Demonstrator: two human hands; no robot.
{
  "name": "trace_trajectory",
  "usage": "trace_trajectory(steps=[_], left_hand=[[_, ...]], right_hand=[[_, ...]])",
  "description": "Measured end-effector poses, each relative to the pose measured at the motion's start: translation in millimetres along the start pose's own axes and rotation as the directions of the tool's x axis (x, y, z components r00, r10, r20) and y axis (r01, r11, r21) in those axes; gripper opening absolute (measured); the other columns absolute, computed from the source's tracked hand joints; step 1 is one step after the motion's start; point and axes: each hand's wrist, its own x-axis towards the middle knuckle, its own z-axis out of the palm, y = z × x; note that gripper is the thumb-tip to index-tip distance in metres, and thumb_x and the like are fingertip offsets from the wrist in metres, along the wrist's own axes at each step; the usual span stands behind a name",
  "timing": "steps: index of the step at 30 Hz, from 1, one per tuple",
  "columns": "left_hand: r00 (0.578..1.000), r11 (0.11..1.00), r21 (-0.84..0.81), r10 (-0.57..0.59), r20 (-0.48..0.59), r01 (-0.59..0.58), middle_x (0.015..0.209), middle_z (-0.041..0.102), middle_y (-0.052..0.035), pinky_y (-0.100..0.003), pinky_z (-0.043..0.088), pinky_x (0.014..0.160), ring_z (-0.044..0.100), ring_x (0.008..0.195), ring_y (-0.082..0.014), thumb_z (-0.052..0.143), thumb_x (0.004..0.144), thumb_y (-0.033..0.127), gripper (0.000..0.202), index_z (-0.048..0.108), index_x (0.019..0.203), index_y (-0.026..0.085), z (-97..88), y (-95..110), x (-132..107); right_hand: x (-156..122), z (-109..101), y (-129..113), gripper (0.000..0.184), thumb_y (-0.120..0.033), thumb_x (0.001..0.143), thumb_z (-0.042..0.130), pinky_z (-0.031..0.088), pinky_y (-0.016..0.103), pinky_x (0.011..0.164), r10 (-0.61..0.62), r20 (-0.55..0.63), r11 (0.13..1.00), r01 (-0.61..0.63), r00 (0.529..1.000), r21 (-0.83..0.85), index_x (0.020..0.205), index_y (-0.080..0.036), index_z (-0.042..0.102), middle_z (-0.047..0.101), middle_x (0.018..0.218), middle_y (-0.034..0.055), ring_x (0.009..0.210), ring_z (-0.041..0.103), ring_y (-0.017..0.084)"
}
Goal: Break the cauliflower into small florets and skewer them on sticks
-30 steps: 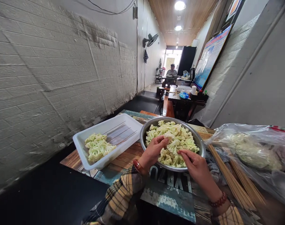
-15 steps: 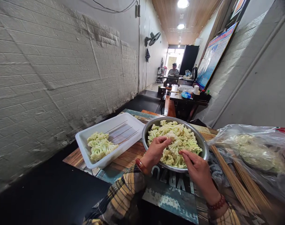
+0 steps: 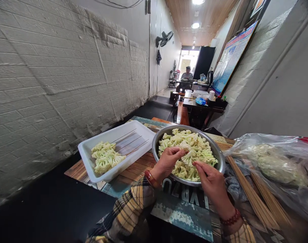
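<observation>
A wide steel bowl is heaped with pale green-white cauliflower florets. Over its near side, my left hand pinches a cauliflower floret between thumb and fingers. My right hand is closed in a pinch close to the stem end of that floret; what lies between its fingertips is too small to make out. To the left, a white plastic tray holds florets threaded on thin skewers, with the bare ends pointing up and right.
Bundles of bamboo skewers lie right of the bowl, beside a clear plastic bag of cauliflower. A wood-patterned table carries everything. Farther back, a person sits at another table. A brick-textured wall runs along the left.
The whole view has shifted slightly, so the tray and bowl appear a little farther left. Both hands keep nearly the same pinching pose over the bowl.
</observation>
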Motion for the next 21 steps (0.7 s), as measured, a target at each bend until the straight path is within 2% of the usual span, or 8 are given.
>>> trace_trajectory(steps=[7, 12, 15, 18, 21], left_hand=[[0.999, 1.0, 0.015, 0.021, 0.043, -0.022, 0.064, 0.052, 0.0001, -0.024, 0.036, 0.064, 0.044, 0.066, -0.0114, 0.067, 0.07, 0.052, 0.039, 0.063, 0.064, 0.013, -1.1, -1.1, 2.2], [0.994, 0.998, 0.054, -0.019, 0.108, 0.013, 0.06, 0.046, 0.0022, -0.023, 0.032, 0.06, 0.039, 0.06, -0.0091, 0.066, 0.072, 0.05, 0.039, 0.059, 0.061, 0.013, 1.0, 1.3, -1.2], [0.996, 0.999, 0.046, 0.001, 0.089, -0.005, 0.058, 0.044, 0.0028, -0.023, 0.032, 0.06, 0.037, 0.059, -0.0084, 0.065, 0.074, 0.048, 0.039, 0.058, 0.058, 0.013, 1.7, 2.3, -3.2], [0.996, 0.999, -0.024, 0.034, 0.079, -0.032, 0.064, 0.051, 0.0007, -0.023, 0.035, 0.064, 0.044, 0.064, -0.0097, 0.065, 0.075, 0.046, 0.035, 0.063, 0.066, 0.012, 1.7, 3.2, -3.0], [0.997, 0.994, -0.102, 0.051, 0.056, -0.046, 0.082, 0.06, -0.004, -0.027, 0.041, 0.075, 0.052, 0.078, -0.0136, 0.065, 0.076, 0.045, 0.033, 0.068, 0.085, 0.013, 2.3, 4.7, -2.3]], right_hand=[[0.1, 2.1, 1.5, 0.034, -0.038, 0.092, 0.042, 0.052, 0.041, 0.088, -0.02, -0.015, 0.999, 0.019, 1.0, -0.031, 0.097, -0.019, 0.071, 0.074, 0.098, 0.0089, 0.093, 0.068, 0.023], [6.5, 2.2, -5.3, 0.035, -0.039, 0.092, 0.042, 0.053, 0.041, 0.086, -0.028, -0.006, 0.999, 0.028, 1.0, -0.026, 0.095, -0.019, 0.071, 0.074, 0.098, 0.0101, 0.091, 0.069, 0.024], [10.9, 0.7, -8.8, 0.034, -0.039, 0.092, 0.042, 0.053, 0.038, 0.083, -0.024, 0.019, 1.0, 0.024, 1.0, 0.003, 0.094, -0.02, 0.07, 0.074, 0.096, 0.0093, 0.089, 0.068, 0.023], [13.3, -2.2, -7.3, 0.034, -0.041, 0.091, 0.043, 0.053, 0.035, 0.079, 0.034, 0.016, 0.999, -0.035, 0.999, 0.022, 0.091, -0.02, 0.069, 0.074, 0.092, 0.0085, 0.086, 0.068, 0.023], [14.3, -4.5, -2.8, 0.038, -0.046, 0.089, 0.043, 0.053, 0.033, 0.075, 0.133, -0.015, 0.991, -0.132, 0.991, 0.024, 0.09, -0.019, 0.069, 0.074, 0.089, 0.008, 0.081, 0.068, 0.023]])
